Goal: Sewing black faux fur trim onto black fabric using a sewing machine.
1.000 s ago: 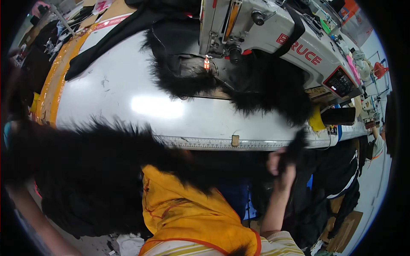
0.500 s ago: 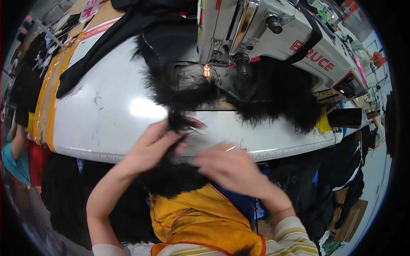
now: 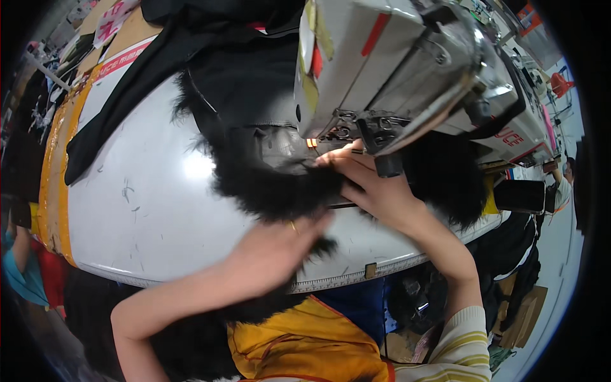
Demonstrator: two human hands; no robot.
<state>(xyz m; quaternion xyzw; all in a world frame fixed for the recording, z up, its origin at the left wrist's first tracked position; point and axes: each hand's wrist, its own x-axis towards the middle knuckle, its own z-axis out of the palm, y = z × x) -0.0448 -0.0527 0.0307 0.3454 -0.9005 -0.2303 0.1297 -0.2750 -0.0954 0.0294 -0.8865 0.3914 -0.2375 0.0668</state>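
A black fur trim (image 3: 280,191) lies on the white sewing machine table, joined to smooth black fabric (image 3: 254,83). Close by the lit needle area of the sewing machine (image 3: 356,70), my right hand (image 3: 375,184) is closed on the trim's edge, index finger and thumb forward. My left hand (image 3: 280,248) rests over the near side of the fur, blurred by motion, its fingertips smeared. A tuft of fur shows beneath that hand, and more fur hangs over the table's front edge toward my lap.
A measuring tape strip (image 3: 344,275) runs along the table's front edge. Orange-brown tape (image 3: 57,191) covers the left edge. More black fur (image 3: 445,172) lies right of the needle, under the machine arm. My yellow apron (image 3: 286,344) is below.
My right hand has moved up and forward to the needle area. The left has shifted right, over the fur. The view has moved closer to the machine head.
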